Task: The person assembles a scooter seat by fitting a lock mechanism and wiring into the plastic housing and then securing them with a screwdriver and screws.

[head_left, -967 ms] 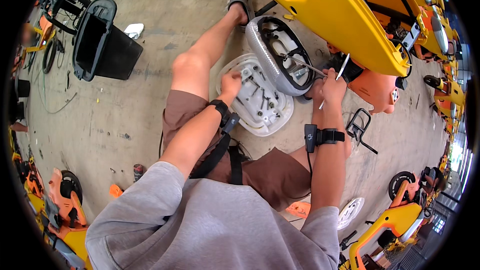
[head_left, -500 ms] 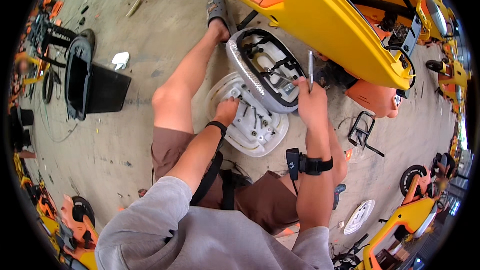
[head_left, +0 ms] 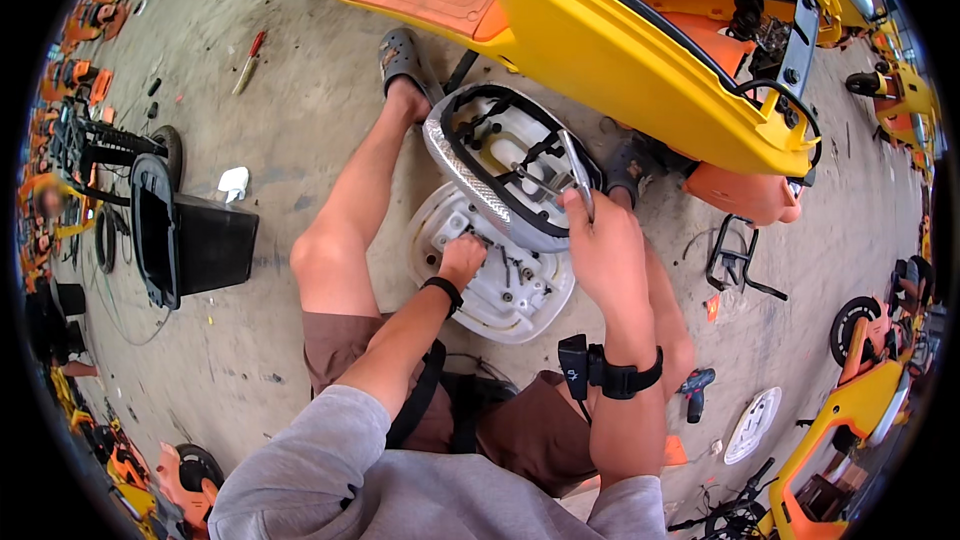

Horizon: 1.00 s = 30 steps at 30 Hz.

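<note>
Right hand (head_left: 605, 240) had its grip closed on a slim metal tool (head_left: 577, 165), tip inside the grey housing (head_left: 500, 175). Left hand (head_left: 461, 258) rested with curled fingers on the white cover (head_left: 490, 285) lying on the floor, loose screws in its hollow. Judged mid-disassembly; the next move called for steadying the housing. A black bin (head_left: 185, 240) lay tipped nearby, contents not visible.

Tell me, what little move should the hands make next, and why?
Probably lower the tool's tip into the grey shell. The right hand holds a slim metal tool pointed into the shell's open inside, while the left hand rests on the white round cover below, among small loose parts.
</note>
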{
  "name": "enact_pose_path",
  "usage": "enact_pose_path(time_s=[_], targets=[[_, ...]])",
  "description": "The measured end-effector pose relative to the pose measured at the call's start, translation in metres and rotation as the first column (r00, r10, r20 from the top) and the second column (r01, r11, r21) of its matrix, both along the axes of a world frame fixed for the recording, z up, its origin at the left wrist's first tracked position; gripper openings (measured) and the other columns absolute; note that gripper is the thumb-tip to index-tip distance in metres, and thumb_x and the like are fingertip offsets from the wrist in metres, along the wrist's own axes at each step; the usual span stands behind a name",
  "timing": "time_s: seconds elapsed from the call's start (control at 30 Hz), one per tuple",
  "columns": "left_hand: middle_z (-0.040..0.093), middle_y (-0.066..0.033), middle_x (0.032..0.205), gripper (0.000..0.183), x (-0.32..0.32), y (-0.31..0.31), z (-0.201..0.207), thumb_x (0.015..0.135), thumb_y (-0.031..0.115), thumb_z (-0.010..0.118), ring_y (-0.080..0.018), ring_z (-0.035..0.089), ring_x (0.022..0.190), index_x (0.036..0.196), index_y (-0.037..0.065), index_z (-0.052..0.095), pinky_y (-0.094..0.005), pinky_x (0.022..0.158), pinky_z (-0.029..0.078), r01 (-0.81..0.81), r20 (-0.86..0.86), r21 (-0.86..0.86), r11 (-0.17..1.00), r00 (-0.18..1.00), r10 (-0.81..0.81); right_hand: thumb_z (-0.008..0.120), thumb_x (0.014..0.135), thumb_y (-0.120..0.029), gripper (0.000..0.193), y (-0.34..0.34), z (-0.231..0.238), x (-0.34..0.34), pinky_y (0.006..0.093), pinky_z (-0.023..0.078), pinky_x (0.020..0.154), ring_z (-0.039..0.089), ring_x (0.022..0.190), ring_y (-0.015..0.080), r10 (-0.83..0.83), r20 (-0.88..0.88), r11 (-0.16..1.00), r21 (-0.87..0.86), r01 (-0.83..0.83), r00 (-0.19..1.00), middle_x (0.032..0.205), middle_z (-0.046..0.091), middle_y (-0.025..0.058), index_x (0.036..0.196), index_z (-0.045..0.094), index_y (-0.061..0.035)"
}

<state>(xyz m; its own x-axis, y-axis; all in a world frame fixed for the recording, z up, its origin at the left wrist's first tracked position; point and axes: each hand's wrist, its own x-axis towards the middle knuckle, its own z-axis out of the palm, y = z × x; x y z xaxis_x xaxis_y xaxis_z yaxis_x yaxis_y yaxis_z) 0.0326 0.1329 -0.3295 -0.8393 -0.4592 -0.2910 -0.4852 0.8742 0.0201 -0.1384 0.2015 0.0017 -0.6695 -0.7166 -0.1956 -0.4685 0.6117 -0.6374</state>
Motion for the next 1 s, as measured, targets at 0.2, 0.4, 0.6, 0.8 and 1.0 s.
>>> enact_pose_path(time_s=[0.2, 0.4, 0.6, 0.8, 1.0], targets=[[0.061, -0.0166, 0.099, 0.020, 0.005, 0.003, -0.010, 0.082, 0.014, 0.058, -0.0277, 0.067, 0.078, 0.092, 0.001, 0.070, -0.0361, 0.059, 0.057, 0.007, 0.012, -0.079, 0.997, 1.000, -0.006, 0.050, 0.097, -0.030, 0.032, 0.004, 0.005, 0.004, 0.0504, 0.047, 0.069, 0.060, 0.080, 0.0445, 0.009, 0.019, 1.000, -0.016, -0.009, 1.000, 0.080, 0.064, 0.0224, 0.087, 0.062, -0.0023], [0.063, -0.0137, 0.090, 0.016, 0.013, -0.002, -0.005, 0.080, 0.012, 0.059, -0.0242, 0.066, 0.076, 0.088, 0.004, 0.069, -0.0331, 0.059, 0.055, 0.122, -0.040, -0.112, 0.986, 0.991, -0.127, 0.054, 0.095, -0.026, 0.029, 0.005, 0.005, 0.004, 0.0510, 0.048, 0.067, 0.062, 0.077, 0.0434, 0.038, -0.036, 0.999, -0.017, -0.038, 0.999, 0.082, 0.064, 0.0225, 0.084, 0.062, -0.0006], [0.065, -0.0121, 0.085, 0.012, 0.011, -0.005, -0.006, 0.081, 0.010, 0.058, -0.0237, 0.068, 0.078, 0.084, 0.005, 0.068, -0.0323, 0.062, 0.056, 0.165, -0.032, -0.084, 0.983, 0.985, -0.168, 0.056, 0.092, -0.025, 0.026, 0.011, -0.001, 0.001, 0.0501, 0.049, 0.065, 0.062, 0.074, 0.0423, 0.037, -0.126, 0.989, -0.134, -0.054, 0.991, 0.081, 0.065, 0.0217, 0.083, 0.063, -0.0006], [0.067, -0.0160, 0.087, 0.013, 0.019, -0.011, 0.006, 0.074, 0.009, 0.066, -0.0330, 0.068, 0.076, 0.086, 0.005, 0.068, -0.0419, 0.071, 0.057, -0.199, -0.209, 0.299, 0.933, 0.941, 0.267, 0.056, 0.093, -0.027, 0.029, 0.007, -0.006, 0.004, 0.0513, 0.048, 0.066, 0.060, 0.075, 0.0447, 0.022, -0.116, 0.988, -0.148, -0.039, 0.993, 0.075, 0.063, 0.0228, 0.081, 0.062, -0.0015], [0.056, -0.0083, 0.071, 0.011, 0.019, -0.027, 0.050, 0.072, 0.006, 0.061, -0.0241, 0.059, 0.061, 0.081, 0.001, 0.058, -0.0350, 0.057, 0.051, -0.058, 0.385, 0.922, -0.382, 0.196, 0.902, 0.054, 0.093, -0.027, 0.031, 0.013, 0.003, -0.001, 0.0514, 0.049, 0.066, 0.062, 0.074, 0.0431, -0.012, -0.106, 0.995, -0.100, 0.001, 0.994, 0.075, 0.064, 0.0234, 0.080, 0.063, -0.0004]])
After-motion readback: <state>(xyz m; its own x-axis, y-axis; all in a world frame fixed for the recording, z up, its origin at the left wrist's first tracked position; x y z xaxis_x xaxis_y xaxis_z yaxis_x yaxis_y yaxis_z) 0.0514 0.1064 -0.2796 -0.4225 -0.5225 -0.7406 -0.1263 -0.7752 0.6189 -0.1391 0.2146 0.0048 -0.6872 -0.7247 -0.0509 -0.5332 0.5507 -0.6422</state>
